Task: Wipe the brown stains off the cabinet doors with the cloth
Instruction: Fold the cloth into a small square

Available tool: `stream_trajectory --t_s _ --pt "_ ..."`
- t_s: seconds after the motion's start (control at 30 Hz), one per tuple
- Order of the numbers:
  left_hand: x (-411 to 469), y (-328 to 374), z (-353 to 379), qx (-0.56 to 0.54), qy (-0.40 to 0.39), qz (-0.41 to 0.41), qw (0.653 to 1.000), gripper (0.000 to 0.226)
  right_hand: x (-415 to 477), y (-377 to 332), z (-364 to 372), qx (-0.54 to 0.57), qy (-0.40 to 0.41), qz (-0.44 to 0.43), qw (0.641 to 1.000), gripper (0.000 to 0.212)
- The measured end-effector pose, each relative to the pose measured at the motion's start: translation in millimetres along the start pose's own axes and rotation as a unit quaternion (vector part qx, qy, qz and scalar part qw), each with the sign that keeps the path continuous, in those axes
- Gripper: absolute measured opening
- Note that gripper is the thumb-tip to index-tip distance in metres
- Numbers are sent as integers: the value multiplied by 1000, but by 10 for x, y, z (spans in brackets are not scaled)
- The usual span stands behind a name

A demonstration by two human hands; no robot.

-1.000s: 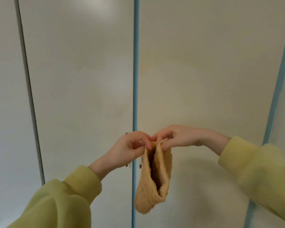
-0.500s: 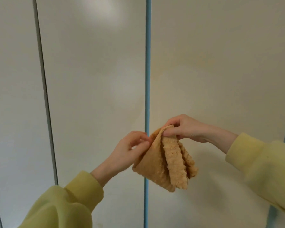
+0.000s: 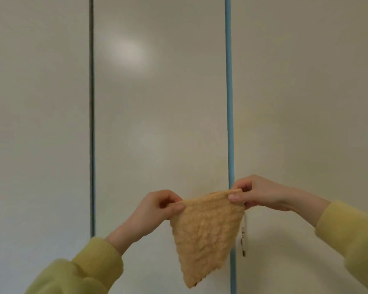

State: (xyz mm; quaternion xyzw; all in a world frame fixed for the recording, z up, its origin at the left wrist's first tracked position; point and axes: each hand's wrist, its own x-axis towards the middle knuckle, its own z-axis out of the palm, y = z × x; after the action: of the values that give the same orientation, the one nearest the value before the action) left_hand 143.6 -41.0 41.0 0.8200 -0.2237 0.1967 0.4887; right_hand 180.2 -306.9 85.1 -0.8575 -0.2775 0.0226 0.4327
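An orange-tan terry cloth (image 3: 204, 232) hangs in front of the white cabinet doors (image 3: 157, 124), spread into a downward-pointing triangle. My left hand (image 3: 157, 209) pinches its left top corner. My right hand (image 3: 255, 194) pinches the right top corner, slightly higher. The cloth is stretched between the two hands, just left of a blue gap (image 3: 229, 102) between two doors. I see no distinct brown stain on the door faces; only a faint yellowish tint shows on the right door (image 3: 306, 124).
A dark vertical gap (image 3: 91, 124) separates the left door from the middle one. A small handle (image 3: 243, 240) shows beside the blue gap, partly behind the cloth. Yellow-green sleeves cover both forearms.
The cloth went from hanging bunched and folded to spread flat between my hands, which moved apart. The view shifted left, so the blue gap now sits further right.
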Motion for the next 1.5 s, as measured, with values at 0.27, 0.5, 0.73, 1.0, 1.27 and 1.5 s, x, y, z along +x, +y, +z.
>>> stream_trajectory --t_s 0.27,0.5,0.73,1.0,1.27,1.5 --pt "-193 -152 -670 -4 -13 31 999 3 -48 -438 755 25 92 28 995 8" --pt "-428 -263 -874 13 -25 49 998 5 -146 -609 1038 4 71 64 995 19" --pt "-585 -340 -1068 54 -24 45 997 20 -146 -768 1167 -66 39 58 995 15" --pt "-677 -719 -1206 214 -119 -16 969 12 213 -549 1601 -135 -27 45 989 9" --pt "-692 -898 -1372 261 -58 -52 962 6 622 -528 1728 -143 -27 1 989 6" --pt "-847 -1006 -1448 184 -50 -97 977 14 716 -514 1888 -147 -66 -8 987 7"
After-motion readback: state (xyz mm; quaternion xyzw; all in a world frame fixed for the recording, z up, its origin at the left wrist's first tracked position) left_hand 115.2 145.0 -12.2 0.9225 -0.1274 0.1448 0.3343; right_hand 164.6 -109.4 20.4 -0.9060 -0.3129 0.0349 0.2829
